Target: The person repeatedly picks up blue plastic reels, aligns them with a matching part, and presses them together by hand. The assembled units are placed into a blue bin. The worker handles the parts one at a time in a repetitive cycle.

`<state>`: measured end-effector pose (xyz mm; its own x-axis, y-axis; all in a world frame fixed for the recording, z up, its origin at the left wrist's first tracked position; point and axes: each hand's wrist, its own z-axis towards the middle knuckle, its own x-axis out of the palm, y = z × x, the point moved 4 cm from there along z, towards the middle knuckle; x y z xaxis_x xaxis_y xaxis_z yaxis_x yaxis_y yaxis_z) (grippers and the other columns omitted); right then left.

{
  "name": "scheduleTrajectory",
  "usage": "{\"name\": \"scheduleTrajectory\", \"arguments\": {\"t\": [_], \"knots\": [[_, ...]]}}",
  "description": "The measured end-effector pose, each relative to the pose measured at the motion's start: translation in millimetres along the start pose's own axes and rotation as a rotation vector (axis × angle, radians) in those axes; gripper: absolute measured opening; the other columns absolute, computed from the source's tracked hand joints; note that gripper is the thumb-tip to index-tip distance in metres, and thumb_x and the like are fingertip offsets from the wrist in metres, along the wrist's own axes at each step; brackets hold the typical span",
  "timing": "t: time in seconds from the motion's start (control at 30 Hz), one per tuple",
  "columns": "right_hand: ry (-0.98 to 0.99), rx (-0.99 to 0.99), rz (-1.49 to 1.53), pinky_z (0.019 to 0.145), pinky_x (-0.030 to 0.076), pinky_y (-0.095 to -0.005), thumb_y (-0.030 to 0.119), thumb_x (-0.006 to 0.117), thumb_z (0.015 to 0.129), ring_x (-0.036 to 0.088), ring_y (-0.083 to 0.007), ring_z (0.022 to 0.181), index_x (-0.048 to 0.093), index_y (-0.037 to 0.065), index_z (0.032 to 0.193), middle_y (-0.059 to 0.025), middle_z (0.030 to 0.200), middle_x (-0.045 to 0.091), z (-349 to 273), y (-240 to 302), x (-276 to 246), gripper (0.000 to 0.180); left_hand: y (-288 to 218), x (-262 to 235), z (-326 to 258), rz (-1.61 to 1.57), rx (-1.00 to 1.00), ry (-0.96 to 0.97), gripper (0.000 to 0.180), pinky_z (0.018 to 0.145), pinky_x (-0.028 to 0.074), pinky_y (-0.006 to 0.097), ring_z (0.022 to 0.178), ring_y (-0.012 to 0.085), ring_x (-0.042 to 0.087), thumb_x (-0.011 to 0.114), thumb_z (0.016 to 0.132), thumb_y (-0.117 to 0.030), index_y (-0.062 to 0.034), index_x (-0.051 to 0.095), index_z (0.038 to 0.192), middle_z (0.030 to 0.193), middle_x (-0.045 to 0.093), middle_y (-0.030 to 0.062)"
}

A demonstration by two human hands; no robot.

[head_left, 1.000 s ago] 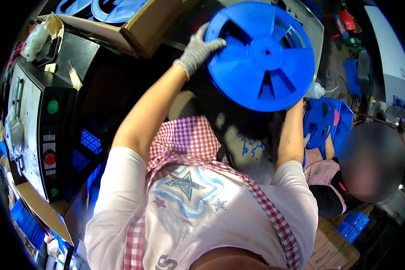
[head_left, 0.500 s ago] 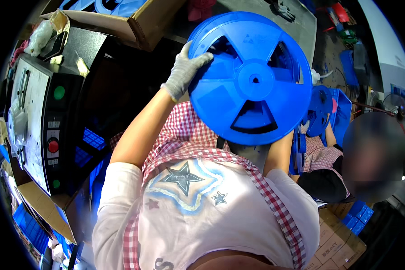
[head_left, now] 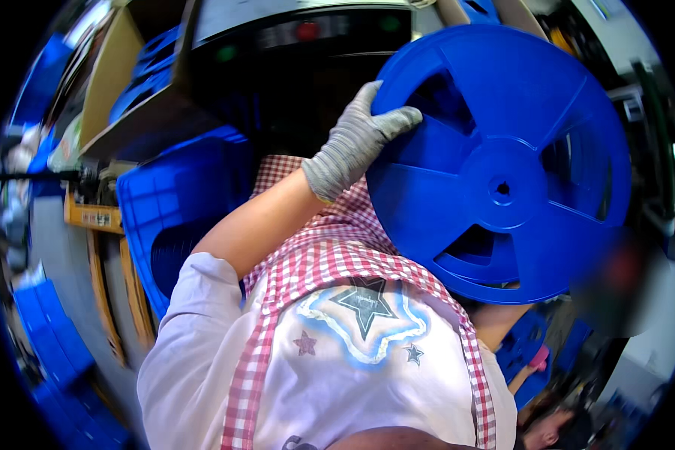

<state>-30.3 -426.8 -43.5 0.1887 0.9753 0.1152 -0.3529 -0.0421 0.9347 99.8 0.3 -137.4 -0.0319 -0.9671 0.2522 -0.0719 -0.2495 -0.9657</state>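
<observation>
My left hand, in a grey knitted glove, is closed on the upper left rim of a large blue plastic reel. Its thumb lies over the front face, while the other fingers go behind the rim. The reel has a round hub with a small centre hole and wide cut-out windows, through which further blue layers show. It is held up in front of me, face toward me and to the right. My right forearm reaches up under the reel's lower edge; the right hand itself is hidden behind it.
A dark machine panel with a red button spans the top. At the left, a cardboard box holds blue parts, near a blue crate and a wooden frame. More blue crates stand lower left. Another person is at lower right.
My view has turned left: the machine has shifted from the left side to the top, and the box and crate now show at left. The reel sits farther right, still gripped by my left hand.
</observation>
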Motion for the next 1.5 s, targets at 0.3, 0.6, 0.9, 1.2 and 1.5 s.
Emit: {"name": "scheduleTrajectory", "arguments": {"t": [0.3,0.6,0.9,1.2,1.5], "knots": [[0.917,0.245,0.183,0.102,0.042,-0.0436,0.047,0.055,0.093,0.049,-0.0307,0.122,0.034,0.002,0.143,-0.0214,0.138,0.044,129,-143,400,0.07,-102,-303,-146,0.056,0.432,-0.24,0.048,0.107,0.04,0.034,0.124,0.0208,0.052,0.061,0.09,-0.033,-0.0019,0.054,0.126,0.131,0.056,0.0132],[1.142,0.47,0.99,0.1,0.043,-0.0407,0.048,0.04,0.099,0.053,-0.0276,0.117,0.046,0.004,0.135,-0.017,0.132,0.052,89,-140,735,0.056,-195,-474,-162,0.134,0.123,-1.119,0.05,0.093,0.049,0.033,0.103,0.0242,0.061,0.071,0.083,-0.036,-0.0013,0.063,0.117,0.119,0.063,0.0128],[1.165,0.279,0.5,0.101,0.041,-0.0379,0.049,0.043,0.095,0.053,-0.0286,0.119,0.039,0.007,0.141,-0.0159,0.135,0.05,76,-249,792,0.062,-112,-621,-127,0.418,-0.138,-1.159,0.074,0.093,0.05,0.039,0.103,0.0284,0.062,0.075,0.078,-0.038,-0.0004,0.046,0.135,0.127,0.056,0.0195],[1.285,0.167,0.269,0.09,0.049,-0.0295,0.015,0.057,0.094,0.061,-0.0192,0.105,0.036,0.006,0.143,-0.0134,0.129,0.048,70,-180,597,0.054,-92,-645,-74,1.32,-0.39,-1.043,0.061,0.078,0.048,0.043,0.088,0.0362,0.065,0.059,0.082,-0.054,0.0057,0.067,0.095,0.09,0.066,0.0274],[1.066,0.113,-0.188,0.091,0.048,-0.03,0.01,0.06,0.09,0.061,-0.0174,0.103,0.051,0.006,0.133,-0.011,0.121,0.057,168,-167,380,0.044,-74,-706,-71,1.952,-0.588,-1.119,0.051,0.095,0.045,0.043,0.111,0.0379,0.057,0.065,0.084,-0.04,-0.0074,0.059,0.123,0.119,0.06,0.0248]]}}
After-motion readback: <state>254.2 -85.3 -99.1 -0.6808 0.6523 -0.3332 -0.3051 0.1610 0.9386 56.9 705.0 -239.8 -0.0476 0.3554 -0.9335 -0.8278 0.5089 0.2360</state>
